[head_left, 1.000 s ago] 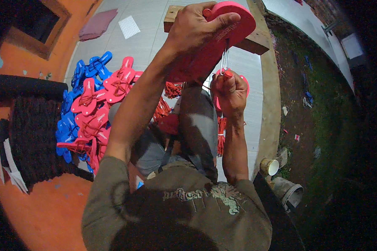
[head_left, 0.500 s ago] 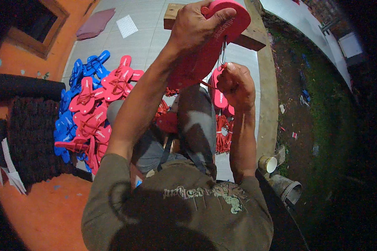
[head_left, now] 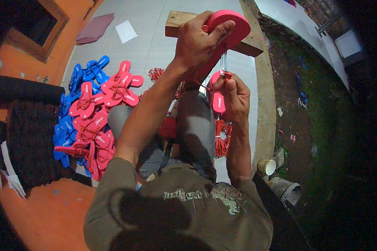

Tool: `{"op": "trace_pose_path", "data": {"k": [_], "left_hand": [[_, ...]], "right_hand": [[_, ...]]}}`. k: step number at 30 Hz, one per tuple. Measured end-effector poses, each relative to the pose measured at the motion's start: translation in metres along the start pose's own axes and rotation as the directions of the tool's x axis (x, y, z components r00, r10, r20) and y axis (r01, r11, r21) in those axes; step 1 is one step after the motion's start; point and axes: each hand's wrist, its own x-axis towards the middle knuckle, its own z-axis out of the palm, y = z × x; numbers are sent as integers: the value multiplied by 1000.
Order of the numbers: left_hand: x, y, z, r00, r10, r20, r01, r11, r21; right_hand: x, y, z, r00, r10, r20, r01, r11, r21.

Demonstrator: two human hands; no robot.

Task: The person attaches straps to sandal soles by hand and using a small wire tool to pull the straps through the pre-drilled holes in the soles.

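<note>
Up in front of me, my left hand (head_left: 197, 44) is closed round a pink flip-flop sole (head_left: 234, 27), thumb pressed on its face. A thin metal wire hook (head_left: 223, 62) sticks out from the sole, its lower end at a red rubber strap (head_left: 227, 74). My right hand (head_left: 235, 98) pinches that strap end just below the sole, with the thumb and fingers closed. Part of the strap runs left toward the sole; where it joins is hard to see. Another pink sole (head_left: 218, 102) lies beyond my right hand, beside my leg.
Pink flip-flops (head_left: 88, 129) with red straps are piled on the tiled floor at left, blue flip-flops (head_left: 67, 127) beside them. A bundle of red straps (head_left: 223, 136) lies near my right forearm. A wooden beam (head_left: 176, 31) is behind the held sole. Buckets (head_left: 289, 190) stand at right.
The held sole has tipped more edge-on and dropped slightly. My right hand has moved a little down with the strap end, and more of the wire hook shows.
</note>
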Motion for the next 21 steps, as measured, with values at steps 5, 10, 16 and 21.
{"op": "trace_pose_path", "data": {"k": [5, 10, 16, 21], "left_hand": [[-3, 1, -2, 999, 37, 16, -38, 995, 87], [-5, 9, -5, 998, 61, -28, -60, 998, 27], [-3, 4, -3, 995, 82, -49, -79, 996, 48], [-3, 11, -3, 997, 56, -45, -56, 998, 2]], "right_hand": [[2, 15, -7, 998, 20, 53, -24, 997, 75], [10, 16, -8, 996, 30, 84, -48, 975, 218], [14, 11, 1, 995, 94, 25, -96, 983, 156], [22, 7, -1, 978, 160, 136, -202, 891, 406]]}}
